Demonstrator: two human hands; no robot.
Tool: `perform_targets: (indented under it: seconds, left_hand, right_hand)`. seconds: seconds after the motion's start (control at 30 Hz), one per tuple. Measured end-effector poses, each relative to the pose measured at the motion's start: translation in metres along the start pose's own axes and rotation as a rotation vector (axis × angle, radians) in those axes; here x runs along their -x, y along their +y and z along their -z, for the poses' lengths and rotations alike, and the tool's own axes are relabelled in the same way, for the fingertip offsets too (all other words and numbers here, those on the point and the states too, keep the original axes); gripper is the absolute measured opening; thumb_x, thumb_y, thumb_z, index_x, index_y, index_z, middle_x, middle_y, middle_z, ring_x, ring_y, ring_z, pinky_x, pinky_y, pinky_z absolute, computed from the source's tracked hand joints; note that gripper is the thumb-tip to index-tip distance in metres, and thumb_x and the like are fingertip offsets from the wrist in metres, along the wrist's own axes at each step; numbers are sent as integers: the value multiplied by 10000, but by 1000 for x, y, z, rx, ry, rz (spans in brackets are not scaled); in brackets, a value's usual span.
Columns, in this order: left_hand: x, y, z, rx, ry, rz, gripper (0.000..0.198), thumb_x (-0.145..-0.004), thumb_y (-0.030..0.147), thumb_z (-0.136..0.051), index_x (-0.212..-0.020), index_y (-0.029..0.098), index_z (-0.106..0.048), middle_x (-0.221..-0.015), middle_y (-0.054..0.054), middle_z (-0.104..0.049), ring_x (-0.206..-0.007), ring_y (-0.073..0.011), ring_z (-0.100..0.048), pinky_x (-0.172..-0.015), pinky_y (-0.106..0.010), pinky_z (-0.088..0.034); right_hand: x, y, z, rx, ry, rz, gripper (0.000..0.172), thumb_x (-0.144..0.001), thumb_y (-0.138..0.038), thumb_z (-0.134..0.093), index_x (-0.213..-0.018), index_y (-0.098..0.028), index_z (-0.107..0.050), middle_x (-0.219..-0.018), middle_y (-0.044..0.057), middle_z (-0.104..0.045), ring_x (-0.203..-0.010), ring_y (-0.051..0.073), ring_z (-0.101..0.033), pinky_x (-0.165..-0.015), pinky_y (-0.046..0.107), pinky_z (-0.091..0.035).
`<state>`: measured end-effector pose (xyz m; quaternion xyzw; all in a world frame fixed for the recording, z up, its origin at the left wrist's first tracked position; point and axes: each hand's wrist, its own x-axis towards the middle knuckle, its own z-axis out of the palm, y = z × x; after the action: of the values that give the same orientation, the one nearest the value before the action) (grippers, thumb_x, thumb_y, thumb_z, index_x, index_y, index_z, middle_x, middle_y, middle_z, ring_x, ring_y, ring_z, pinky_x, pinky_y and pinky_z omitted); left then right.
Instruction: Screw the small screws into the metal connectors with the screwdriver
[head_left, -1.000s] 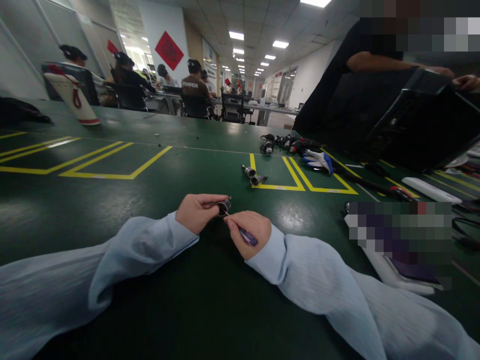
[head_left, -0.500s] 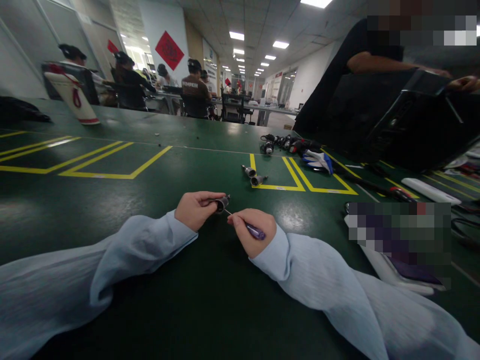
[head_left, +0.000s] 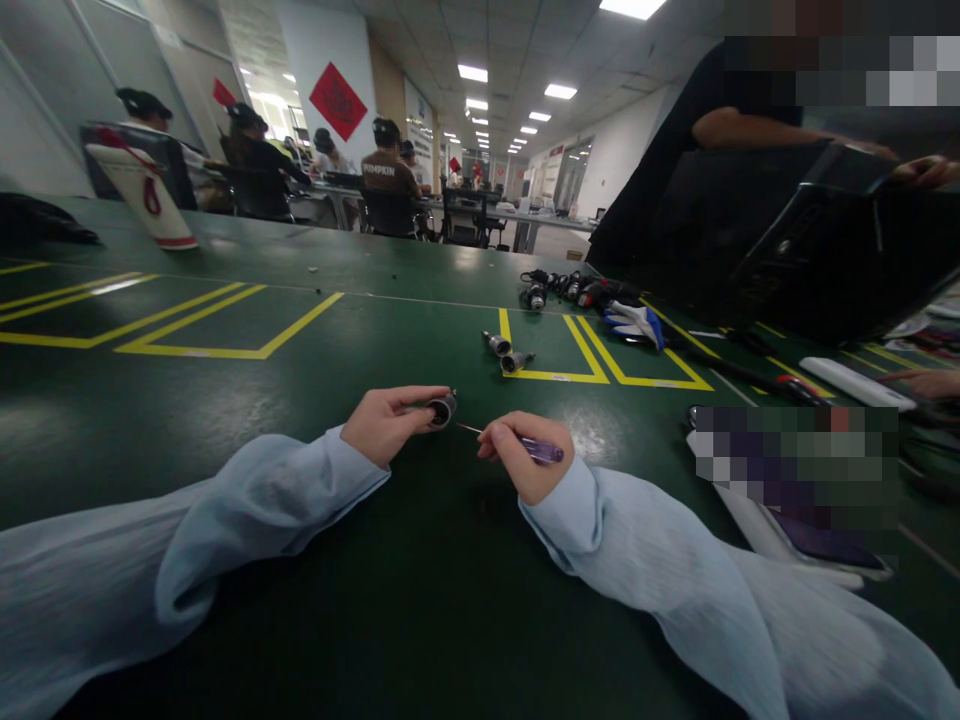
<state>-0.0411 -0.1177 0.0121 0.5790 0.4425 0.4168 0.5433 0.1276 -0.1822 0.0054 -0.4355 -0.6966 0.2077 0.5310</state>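
Note:
My left hand [head_left: 390,422] pinches a small round metal connector [head_left: 442,410], its open end turned toward the right. In my right hand [head_left: 531,452] is a thin screwdriver with a purple see-through handle [head_left: 546,451]; its bare tip points left, a short gap away from the connector. Two similar metal connectors lie beyond my hands on the green table [head_left: 420,340], one [head_left: 496,344] near the yellow tape and the other [head_left: 516,362] on the tape corner.
Farther back lie black cabled parts [head_left: 535,294] and a blue-and-white glove [head_left: 634,322]. A white object with a purple top [head_left: 825,535] sits at right. A paper cup [head_left: 142,195] stands at left. A person in black is at the far right, with others seated behind.
My right hand has moved right with the screwdriver, whose tip is now away from the connector. My left hand has shifted slightly left. Another person's hand has appeared at the right edge.

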Motion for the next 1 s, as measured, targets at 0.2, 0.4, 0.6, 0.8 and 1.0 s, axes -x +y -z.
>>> perform_targets:
  seconds: [0.2, 0.4, 0.6, 0.8, 1.0]
  left_hand:
    - [1, 1, 1, -69, -76, -22, 474, -507, 174, -716, -970, 123, -627, -1014, -88, -644, -897, -231, -614, -894, -373, -453]
    - [3, -2, -1, -50, -81, -50, 449, -511, 188, -710, -949, 123, -633, -1011, -80, -647, -930, -236, -600, -905, -368, -446]
    - [5, -3, -2, -62, -94, -111, 436, -528, 158, -680, -958, 111, -626, -1058, -91, -623, -970, -235, -579, -927, -377, -425]
    - [7, -3, -4, -100, -61, -178, 399, -513, 138, -670, -910, 114, -647, -1098, -100, -592, -973, -236, -576, -920, -373, -434]
    - [7, -3, -5, -85, -33, -172, 406, -499, 171, -703, -896, 109, -646, -1093, -103, -592, -955, -230, -586, -908, -353, -447]
  right_hand:
    - [-2, 7, 0, -143, 36, -150, 279, -773, -293, -467, -554, -149, -561, -447, 0, -537, -420, 93, -501, -438, 211, -417]
    - [-1, 3, -6, -131, -16, -114, 239, -775, -284, -468, -630, -143, -594, -538, 25, -599, -492, 110, -552, -497, 228, -448]
    - [-2, 1, -8, -19, -41, -21, 204, -771, -227, -471, -663, -134, -617, -588, 35, -626, -542, 109, -578, -550, 220, -461]
    - [-1, -1, -9, 129, -64, 81, 194, -770, -186, -465, -663, -131, -617, -617, 38, -631, -582, 109, -576, -580, 219, -448]
    - [0, -4, -7, 127, -80, 161, 184, -782, -174, -447, -694, -141, -605, -648, 41, -628, -614, 110, -573, -611, 228, -451]
